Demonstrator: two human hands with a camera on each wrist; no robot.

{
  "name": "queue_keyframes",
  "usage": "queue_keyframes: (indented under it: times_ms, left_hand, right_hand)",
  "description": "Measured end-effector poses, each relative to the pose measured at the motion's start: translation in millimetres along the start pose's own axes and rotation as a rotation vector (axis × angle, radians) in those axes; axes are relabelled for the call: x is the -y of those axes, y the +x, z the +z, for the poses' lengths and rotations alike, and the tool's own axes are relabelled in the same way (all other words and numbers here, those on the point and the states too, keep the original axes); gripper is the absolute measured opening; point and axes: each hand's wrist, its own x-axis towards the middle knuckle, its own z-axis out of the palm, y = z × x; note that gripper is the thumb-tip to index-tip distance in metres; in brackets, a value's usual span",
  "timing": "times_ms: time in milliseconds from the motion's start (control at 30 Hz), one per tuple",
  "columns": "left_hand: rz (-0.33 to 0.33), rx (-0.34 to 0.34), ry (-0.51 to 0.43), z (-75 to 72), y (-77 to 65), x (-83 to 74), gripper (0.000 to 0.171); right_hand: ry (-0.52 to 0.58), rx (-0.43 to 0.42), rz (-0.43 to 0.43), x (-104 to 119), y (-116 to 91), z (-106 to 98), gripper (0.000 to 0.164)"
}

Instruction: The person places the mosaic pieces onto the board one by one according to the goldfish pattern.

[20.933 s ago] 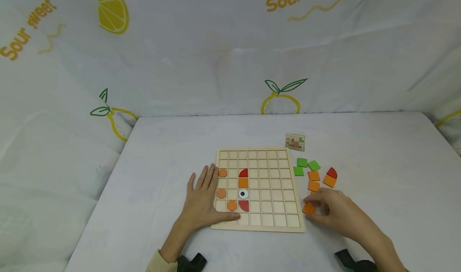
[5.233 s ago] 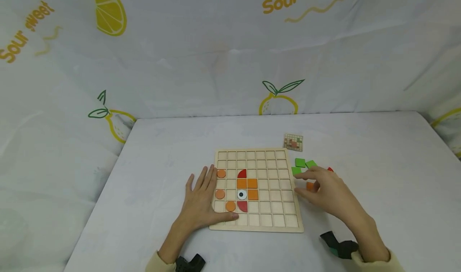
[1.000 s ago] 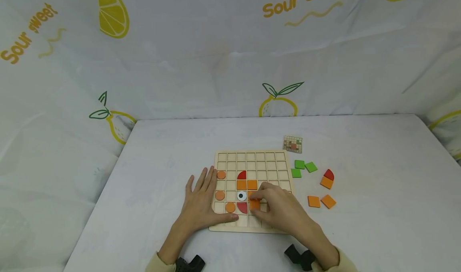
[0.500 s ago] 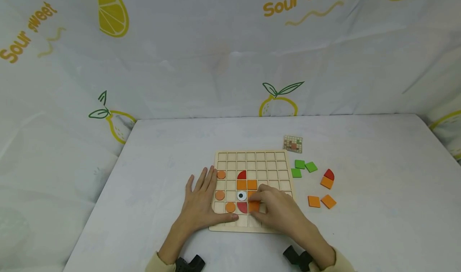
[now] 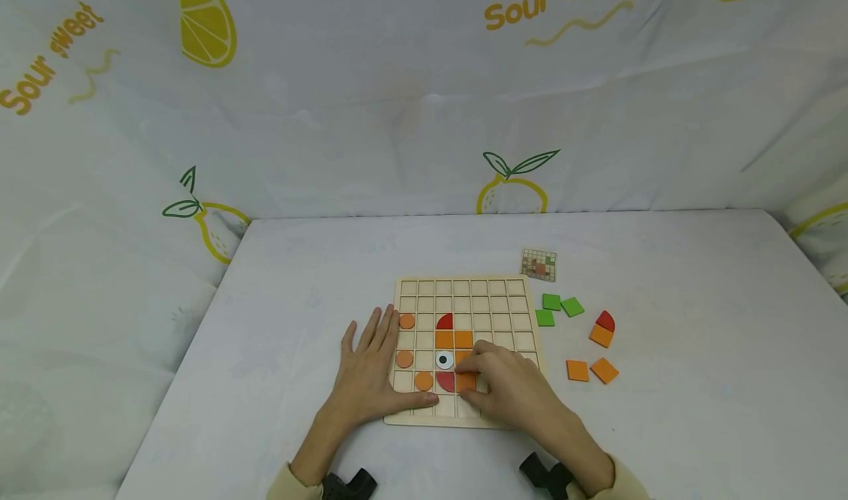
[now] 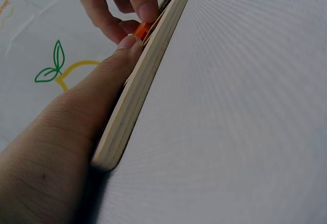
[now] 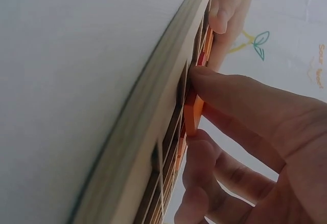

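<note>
My left hand [image 5: 367,375] lies spread along the left side of the wooden grid board [image 5: 488,305], thumb over its front left corner area. Between thumb and fingers, my right hand [image 5: 513,382] pinches an orange square tile [image 7: 193,114]. That tile sits slightly tilted at a cell just right of a red quarter-round tile [image 5: 446,382]. Also on the board are a white eye tile [image 5: 444,360], another red quarter-round tile [image 5: 445,322], orange squares [image 5: 444,339] and orange discs [image 5: 407,321]. My right fingers partly cover the orange square behind the held one.
Right of the board lie green squares [image 5: 551,302], two loose orange squares [image 5: 577,370] and a red quarter-round [image 5: 606,320] against another orange square [image 5: 601,336]. A small pattern card [image 5: 539,264] rests by the board's far right corner.
Since the oldest frame, orange squares have gone from the loose group onto the board. My right hand came left with another one, shifting only slightly this last second. My left hand stayed put.
</note>
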Motion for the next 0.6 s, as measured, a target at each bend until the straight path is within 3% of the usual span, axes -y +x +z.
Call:
queue_keyframes:
  times_ms: [600]
  left_hand:
    - [0.003,0.001,-0.003,-0.6,-0.3,-0.4,0.137]
  right_hand:
    - [-0.025,-0.001,0.003,0.4,-3.4,0.0,0.027]
